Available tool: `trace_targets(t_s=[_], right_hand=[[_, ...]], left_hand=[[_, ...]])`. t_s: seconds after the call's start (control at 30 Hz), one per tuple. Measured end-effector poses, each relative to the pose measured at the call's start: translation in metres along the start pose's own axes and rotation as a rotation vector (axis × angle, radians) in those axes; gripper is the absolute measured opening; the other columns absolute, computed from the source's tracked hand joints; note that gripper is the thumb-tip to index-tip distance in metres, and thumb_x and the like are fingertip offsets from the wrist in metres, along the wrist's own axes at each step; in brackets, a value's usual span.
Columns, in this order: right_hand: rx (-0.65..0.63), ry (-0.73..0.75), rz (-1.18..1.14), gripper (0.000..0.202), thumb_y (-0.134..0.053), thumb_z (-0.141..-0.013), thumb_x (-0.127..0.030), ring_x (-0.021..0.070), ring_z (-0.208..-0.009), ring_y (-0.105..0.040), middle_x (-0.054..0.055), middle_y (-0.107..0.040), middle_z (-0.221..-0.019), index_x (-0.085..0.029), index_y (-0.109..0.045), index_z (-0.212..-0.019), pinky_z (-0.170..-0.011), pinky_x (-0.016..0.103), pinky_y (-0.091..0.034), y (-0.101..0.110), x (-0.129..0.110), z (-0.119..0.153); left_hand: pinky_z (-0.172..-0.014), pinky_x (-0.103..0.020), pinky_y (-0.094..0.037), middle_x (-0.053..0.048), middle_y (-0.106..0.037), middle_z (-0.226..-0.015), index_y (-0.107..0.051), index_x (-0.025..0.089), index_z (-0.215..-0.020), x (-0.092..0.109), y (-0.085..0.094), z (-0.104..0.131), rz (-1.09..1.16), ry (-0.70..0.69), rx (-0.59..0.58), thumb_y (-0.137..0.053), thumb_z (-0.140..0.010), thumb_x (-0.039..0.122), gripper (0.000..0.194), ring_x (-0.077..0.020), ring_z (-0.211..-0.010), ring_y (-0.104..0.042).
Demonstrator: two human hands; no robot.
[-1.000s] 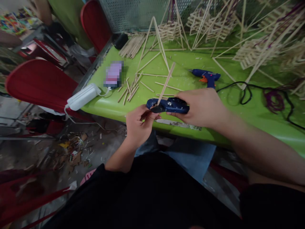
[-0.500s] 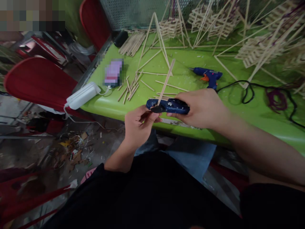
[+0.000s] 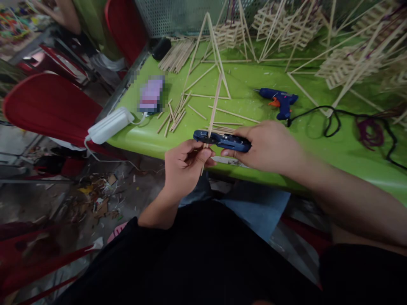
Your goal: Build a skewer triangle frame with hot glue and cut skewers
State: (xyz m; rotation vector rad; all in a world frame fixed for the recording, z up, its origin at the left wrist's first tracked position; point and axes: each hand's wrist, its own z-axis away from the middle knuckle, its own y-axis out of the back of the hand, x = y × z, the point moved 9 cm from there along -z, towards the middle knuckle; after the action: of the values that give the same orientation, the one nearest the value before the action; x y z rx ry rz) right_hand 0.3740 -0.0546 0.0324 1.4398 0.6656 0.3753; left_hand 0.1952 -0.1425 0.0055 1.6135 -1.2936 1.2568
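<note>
My right hand (image 3: 273,146) is wrapped round the handles of a dark blue hand cutter (image 3: 230,140), held level just over the table's front edge. Thin wooden sticks (image 3: 215,101), seemingly a pair side by side, pass through the cutter's left end and point away from me. Below the cutter, my left hand (image 3: 184,165) pinches their near end between thumb and fingers. A short tip pokes out under those fingers. How the blades sit on the wood is hard to make out. Short cut sticks (image 3: 178,120) lie on the green table (image 3: 244,87) beyond my hands.
A blue glue gun (image 3: 281,101) with a black cord lies to the right. Stick frames (image 3: 208,55) and slatted stick pieces (image 3: 346,67) fill the back. At left are a phone (image 3: 151,94), white power bank (image 3: 111,125), stick bundle (image 3: 177,55) and red chair (image 3: 51,103).
The sticks have swung left to a steeper angle, and their near end now shows below the cutter. The cutter has turned slightly, its black part no longer jutting toward me.
</note>
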Motion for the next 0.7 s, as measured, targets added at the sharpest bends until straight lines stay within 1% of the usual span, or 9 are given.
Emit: trace_targets(t_s=[0.13, 0.27, 0.33, 0.4, 0.53, 0.63, 0.7], right_hand=[[-0.039, -0.02, -0.093, 0.062, -0.058, -0.104, -0.083, 0.0268, -0.07, -0.066, 0.006, -0.076, -0.075, -0.028, -0.087, -0.107, -0.064, 0.038, -0.035, -0.003, -0.001, 0.0], [-0.131, -0.079, -0.132, 0.057, -0.062, -0.103, -0.08, 0.0269, -0.068, -0.065, 0.007, -0.075, -0.076, -0.027, -0.08, -0.09, -0.063, 0.039, -0.037, -0.011, -0.004, 0.001], [-0.157, -0.072, -0.129, 0.055, -0.064, -0.104, -0.077, 0.028, -0.072, -0.067, 0.008, -0.077, -0.08, -0.027, -0.076, -0.086, -0.064, 0.039, -0.037, -0.015, -0.007, 0.001], [-0.17, -0.072, -0.115, 0.057, -0.064, -0.104, -0.078, 0.0286, -0.074, -0.069, 0.009, -0.077, -0.082, -0.026, -0.073, -0.084, -0.064, 0.039, -0.037, -0.019, -0.009, -0.001], [-0.144, -0.122, -0.062, 0.069, -0.062, -0.101, -0.09, 0.0281, -0.071, -0.068, 0.01, -0.074, -0.077, -0.026, -0.07, -0.078, -0.062, 0.038, -0.035, -0.023, -0.001, -0.007], [-0.084, -0.108, -0.094, 0.069, -0.065, -0.097, -0.092, 0.0266, -0.067, -0.066, 0.007, -0.071, -0.072, -0.026, -0.072, -0.079, -0.062, 0.036, -0.035, -0.015, 0.004, -0.01], [-0.043, -0.115, -0.163, 0.068, -0.067, -0.097, -0.091, 0.0239, -0.062, -0.061, 0.005, -0.065, -0.067, -0.026, -0.069, -0.075, -0.061, 0.036, -0.035, -0.007, 0.012, -0.009]], left_hand=[[-0.062, -0.024, -0.074, -0.004, -0.084, -0.082, -0.086, 0.017, -0.108, -0.01, 0.005, 0.002, -0.032, 0.079, 0.007, -0.096, -0.098, 0.05, 0.036, -0.0172, -0.065, -0.083], [-0.06, -0.023, -0.073, -0.004, -0.082, -0.076, -0.085, 0.017, -0.1, -0.02, 0.012, 0.008, -0.009, 0.101, 0.034, -0.098, -0.095, 0.051, 0.037, -0.0178, -0.065, -0.083], [-0.06, -0.024, -0.074, -0.004, -0.082, -0.074, -0.084, 0.017, -0.097, -0.026, 0.014, 0.011, -0.011, 0.123, 0.038, -0.097, -0.096, 0.051, 0.036, -0.018, -0.064, -0.082], [-0.06, -0.025, -0.074, -0.004, -0.082, -0.075, -0.084, 0.017, -0.098, -0.033, 0.016, 0.012, -0.03, 0.143, 0.039, -0.096, -0.097, 0.051, 0.036, -0.0177, -0.062, -0.082], [-0.056, -0.023, -0.07, -0.004, -0.082, -0.074, -0.084, 0.017, -0.1, -0.041, 0.017, 0.011, -0.063, 0.137, 0.033, -0.092, -0.099, 0.054, 0.038, -0.0155, -0.056, -0.078], [-0.057, -0.024, -0.068, -0.004, -0.082, -0.075, -0.084, 0.018, -0.099, -0.045, 0.021, 0.008, -0.123, 0.092, 0.044, -0.091, -0.101, 0.054, 0.037, -0.0152, -0.059, -0.077], [-0.062, -0.024, -0.067, -0.004, -0.083, -0.079, -0.084, 0.019, -0.099, -0.042, 0.025, 0.003, -0.211, 0.016, 0.055, -0.089, -0.102, 0.053, 0.035, -0.0153, -0.066, -0.078]])
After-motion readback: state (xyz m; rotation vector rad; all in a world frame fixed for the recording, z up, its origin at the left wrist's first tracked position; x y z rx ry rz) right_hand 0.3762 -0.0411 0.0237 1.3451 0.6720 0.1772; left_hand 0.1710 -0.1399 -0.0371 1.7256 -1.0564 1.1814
